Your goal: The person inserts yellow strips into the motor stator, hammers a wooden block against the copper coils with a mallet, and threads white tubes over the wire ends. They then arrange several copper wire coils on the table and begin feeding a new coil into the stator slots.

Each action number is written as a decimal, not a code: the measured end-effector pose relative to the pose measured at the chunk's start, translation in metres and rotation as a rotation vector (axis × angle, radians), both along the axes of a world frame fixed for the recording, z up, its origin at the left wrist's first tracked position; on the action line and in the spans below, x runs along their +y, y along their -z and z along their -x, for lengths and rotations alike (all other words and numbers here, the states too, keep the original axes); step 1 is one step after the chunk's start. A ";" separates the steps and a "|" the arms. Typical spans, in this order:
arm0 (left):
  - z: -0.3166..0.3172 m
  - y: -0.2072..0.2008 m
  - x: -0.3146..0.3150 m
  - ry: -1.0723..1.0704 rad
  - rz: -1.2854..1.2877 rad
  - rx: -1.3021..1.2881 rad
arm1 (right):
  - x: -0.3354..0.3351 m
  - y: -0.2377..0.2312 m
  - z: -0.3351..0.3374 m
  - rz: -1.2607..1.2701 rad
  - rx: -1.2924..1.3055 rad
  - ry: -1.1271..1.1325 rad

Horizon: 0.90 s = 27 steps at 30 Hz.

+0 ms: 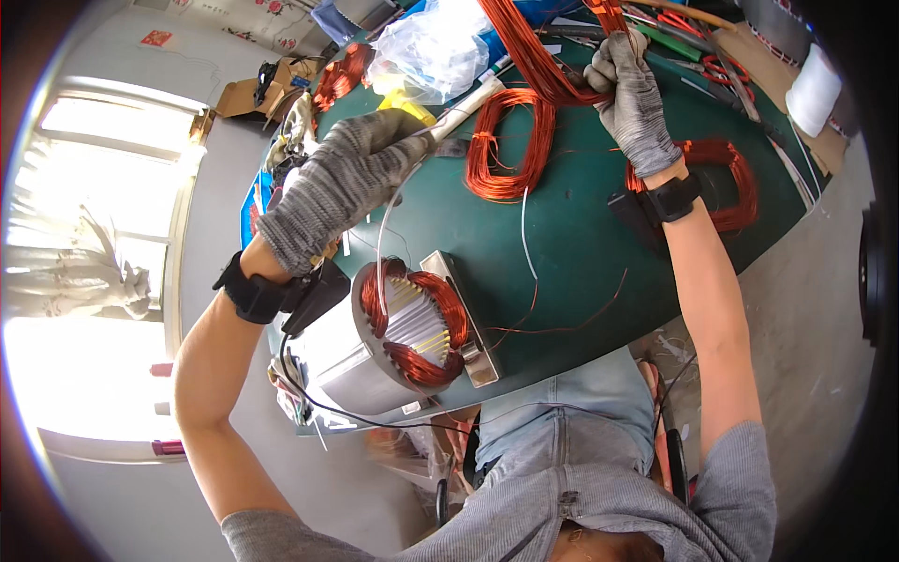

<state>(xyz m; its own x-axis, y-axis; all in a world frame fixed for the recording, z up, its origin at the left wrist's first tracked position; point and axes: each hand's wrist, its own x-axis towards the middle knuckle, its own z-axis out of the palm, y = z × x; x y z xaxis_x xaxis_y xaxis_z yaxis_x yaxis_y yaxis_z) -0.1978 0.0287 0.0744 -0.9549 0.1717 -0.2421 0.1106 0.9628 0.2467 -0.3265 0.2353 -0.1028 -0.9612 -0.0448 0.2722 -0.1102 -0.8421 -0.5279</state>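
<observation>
My left hand [342, 183], in a grey knit glove, is at the left of the table. Its fingertips close on the near end of a pale white stick [468, 108]. A thin white sleeve [382, 234] runs from beside these fingers down into a motor stator [361, 365]. The stator lies on its side, with copper windings [421, 365] in its slotted bore. My gloved right hand [629, 103] is raised at the far right, fingers wrapped round a long copper wire coil [534, 47]. Below that coil lies a tied oval copper coil [487, 169], a white sleeve [528, 234] on its lead.
Another copper coil [735, 187] lies beside my right wrist. A metal block [468, 328] stands against the stator. Clear plastic bags [435, 56] and more copper coils [345, 75] crowd the far edge. A white thread spool [813, 94] stands far right on the green table [581, 300].
</observation>
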 end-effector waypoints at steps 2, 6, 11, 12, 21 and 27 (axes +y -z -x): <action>-0.004 -0.003 0.009 -0.084 -0.110 -0.018 | -0.004 -0.004 0.005 0.029 0.075 -0.038; -0.011 0.002 -0.002 -0.036 -0.166 0.080 | -0.047 -0.049 -0.002 -0.101 0.032 -0.074; -0.017 0.009 -0.004 0.264 0.103 0.485 | -0.089 -0.065 0.013 -0.612 0.243 -0.096; -0.025 -0.001 -0.002 0.123 0.138 0.421 | -0.098 -0.075 0.020 -0.721 0.419 -0.239; 0.017 0.022 -0.067 0.039 -0.163 0.070 | -0.090 -0.093 -0.022 -1.350 0.436 -0.706; 0.027 0.030 -0.052 0.014 -0.644 -0.388 | -0.078 -0.056 -0.023 -1.272 0.895 -0.460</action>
<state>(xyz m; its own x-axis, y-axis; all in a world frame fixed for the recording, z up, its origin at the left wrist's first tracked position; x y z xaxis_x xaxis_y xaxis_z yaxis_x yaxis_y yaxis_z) -0.2247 -0.0232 0.0448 -0.8179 0.4047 -0.4089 -0.0881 0.6143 0.7842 -0.3037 0.1572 -0.0464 -0.3660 -0.8901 0.2715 -0.6247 0.0188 -0.7807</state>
